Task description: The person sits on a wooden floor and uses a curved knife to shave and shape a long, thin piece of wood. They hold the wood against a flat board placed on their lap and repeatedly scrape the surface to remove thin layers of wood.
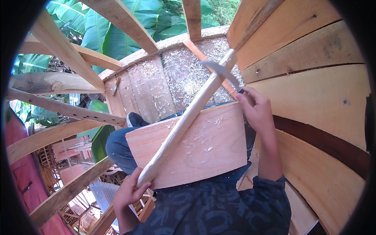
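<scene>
A long, pale wooden stick (184, 120) slants from near left to far right across a flat board (207, 152) on my lap. Its surface looks whittled. My left hand (131, 189) is closed round the stick's near end, at the board's lower left edge. In my right hand (256, 107) is a knife (224, 73) with a dark handle and a broad, curved metal blade. The blade lies across the stick near its far end; whether its edge touches the wood I cannot tell. Thin shavings are scattered over the board.
Shavings cover much of the plank floor (145, 86) ahead. An orange-brown wooden strip (199, 51) lies beyond the stick, and a small marker-like object (116, 86) rests at the left. A plank wall (301, 90) rises close on the right. Open beams (70, 111) frame the left side.
</scene>
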{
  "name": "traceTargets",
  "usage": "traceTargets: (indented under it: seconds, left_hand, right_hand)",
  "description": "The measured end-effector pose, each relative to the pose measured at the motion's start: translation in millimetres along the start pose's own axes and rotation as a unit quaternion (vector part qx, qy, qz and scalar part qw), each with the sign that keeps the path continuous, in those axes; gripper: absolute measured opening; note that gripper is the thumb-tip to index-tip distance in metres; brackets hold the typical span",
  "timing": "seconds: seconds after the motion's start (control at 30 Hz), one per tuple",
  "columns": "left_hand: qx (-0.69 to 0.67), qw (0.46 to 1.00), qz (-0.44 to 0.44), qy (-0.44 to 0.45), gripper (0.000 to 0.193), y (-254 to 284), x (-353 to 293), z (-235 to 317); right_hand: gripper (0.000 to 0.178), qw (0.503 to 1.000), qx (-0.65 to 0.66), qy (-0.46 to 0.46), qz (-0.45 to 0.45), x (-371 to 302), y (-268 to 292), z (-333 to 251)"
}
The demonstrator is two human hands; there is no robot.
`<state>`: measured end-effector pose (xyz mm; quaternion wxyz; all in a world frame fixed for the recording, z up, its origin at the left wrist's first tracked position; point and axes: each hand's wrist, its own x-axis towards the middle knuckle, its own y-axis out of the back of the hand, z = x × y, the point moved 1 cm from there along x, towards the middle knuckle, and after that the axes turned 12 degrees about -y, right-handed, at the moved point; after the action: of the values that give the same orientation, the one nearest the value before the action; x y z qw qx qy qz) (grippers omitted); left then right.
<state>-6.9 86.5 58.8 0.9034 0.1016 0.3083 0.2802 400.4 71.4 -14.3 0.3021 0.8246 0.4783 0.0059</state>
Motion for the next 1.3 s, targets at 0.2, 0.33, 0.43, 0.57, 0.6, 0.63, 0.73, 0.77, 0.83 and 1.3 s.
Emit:
traceTargets:
  seconds: [0.2,0.33,0.43,0.57,0.6,0.63,0.73,0.77,0.83,1.3]
  left_hand:
    - [-0.011,1.0,0.0,-0.005,0.027,0.6,5.2,-10.5]
    - [-0.035,0.999,-0.006,-0.004,0.028,2.1,5.1,-9.6]
    - [-0.01,1.0,-0.001,-0.016,0.028,1.6,1.5,-11.2]
    - [0.021,1.0,-0.002,-0.011,0.028,-4.0,-4.3,6.2]
    - [0.019,1.0,-0.002,-0.006,0.028,-6.2,-6.9,13.2]
    - [0.017,1.0,-0.002,-0.001,0.029,-10.2,-10.3,16.9]
    - [0.034,0.999,-0.015,0.03,0.038,-21.2,-25.7,24.0]
    - [0.043,0.998,-0.022,0.039,0.043,-27.5,-30.7,24.8]
    - [0.04,0.999,-0.015,0.018,0.042,-39.5,-37.3,27.4]
    - [0.034,0.998,-0.041,-0.023,0.032,-31.6,-25.9,28.9]
  right_hand:
    - [0.033,0.997,-0.03,0.058,-0.046,-4.9,-7.0,3.9]
    - [0.03,0.998,0.004,-0.044,0.045,13.0,7.1,8.0]
    - [0.03,0.997,0.013,0.032,0.064,6.9,-3.1,11.2]
    - [0.029,0.997,0.022,0.071,-0.004,0.4,-15.0,15.2]
    - [0.028,0.998,0.041,0.043,-0.008,1.6,-13.5,14.9]
    - [0.027,0.998,0.06,0.014,-0.012,2.1,-12.8,16.6]
    - [0.029,0.992,0.107,0.04,-0.046,-0.6,-8.8,28.4]
    - [0.029,0.988,0.134,0.041,-0.061,-3.4,-5.3,30.5]
    - [0.026,0.988,0.141,0.027,-0.065,-6.7,4.8,37.3]
    - [0.023,0.985,0.162,0.003,-0.054,-24.8,16.1,48.5]
